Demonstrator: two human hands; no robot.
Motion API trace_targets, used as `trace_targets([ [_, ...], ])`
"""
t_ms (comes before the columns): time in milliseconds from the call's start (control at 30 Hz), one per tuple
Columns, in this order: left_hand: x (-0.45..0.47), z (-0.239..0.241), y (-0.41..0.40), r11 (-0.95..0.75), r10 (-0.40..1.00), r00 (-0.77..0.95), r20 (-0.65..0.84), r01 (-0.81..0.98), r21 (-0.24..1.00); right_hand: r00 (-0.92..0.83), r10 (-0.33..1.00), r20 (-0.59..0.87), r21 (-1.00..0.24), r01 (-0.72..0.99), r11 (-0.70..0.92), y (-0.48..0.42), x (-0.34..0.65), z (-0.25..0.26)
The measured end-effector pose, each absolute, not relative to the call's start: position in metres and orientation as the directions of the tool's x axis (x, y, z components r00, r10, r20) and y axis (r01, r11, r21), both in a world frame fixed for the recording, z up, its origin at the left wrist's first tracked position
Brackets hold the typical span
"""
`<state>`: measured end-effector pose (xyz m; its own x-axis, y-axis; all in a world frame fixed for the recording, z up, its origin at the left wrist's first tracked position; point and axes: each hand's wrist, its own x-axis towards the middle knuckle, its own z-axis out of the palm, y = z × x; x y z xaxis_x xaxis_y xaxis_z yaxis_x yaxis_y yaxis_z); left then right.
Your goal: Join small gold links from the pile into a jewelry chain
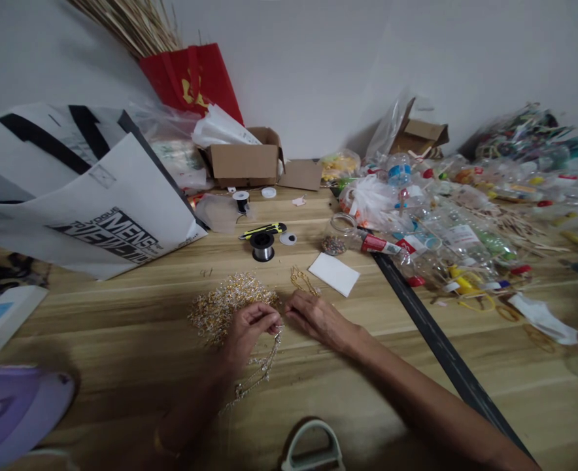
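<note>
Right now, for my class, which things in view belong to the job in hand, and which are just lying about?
Seemingly in use:
silvery chain, held in the left hand
gold-and-silver pile beside that hand
gold chain near the right hand

Apparently just lying about:
white bag
red bag
plastic bottles

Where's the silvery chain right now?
In the head view, the silvery chain is in the lower middle, a little left of centre, trailing from the left hand, with the gold-and-silver pile up and left of it.
</note>
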<state>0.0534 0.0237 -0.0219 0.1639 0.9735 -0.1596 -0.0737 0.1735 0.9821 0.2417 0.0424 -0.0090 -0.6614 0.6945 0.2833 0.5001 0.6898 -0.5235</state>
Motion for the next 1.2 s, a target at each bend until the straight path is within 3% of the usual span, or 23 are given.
trace_targets([
  [300, 0.054, -0.021, 0.025, 0.185, 0.97, 0.163, -0.18, -0.019, 0.983, -0.678, 0.634, 0.373, -0.404, 0.496, 0.768, 0.039, 0.239, -0.012],
  [533, 0.056, -0.02, 0.024, 0.206, 0.968, 0.151, -0.201, -0.02, 0.978, -0.711, 0.566, 0.418, -0.231, 0.52, 0.823, 0.037, 0.237, -0.017],
  [867, 0.054, -0.027, 0.027, 0.196, 0.965, 0.179, -0.191, -0.01, 0.981, -0.686, 0.575, 0.446, -0.259, 0.516, 0.817, 0.037, 0.238, -0.021],
  [1067, 0.054, -0.023, 0.026, 0.233, 0.95, 0.207, -0.234, 0.03, 0.972, -0.716, 0.584, 0.384, -0.224, 0.541, 0.811, 0.037, 0.238, -0.019],
  [1200, 0.055, -0.018, 0.027, 0.25, 0.94, 0.23, -0.253, 0.041, 0.967, -0.708, 0.6, 0.374, -0.27, 0.535, 0.8, 0.034, 0.236, -0.017],
])
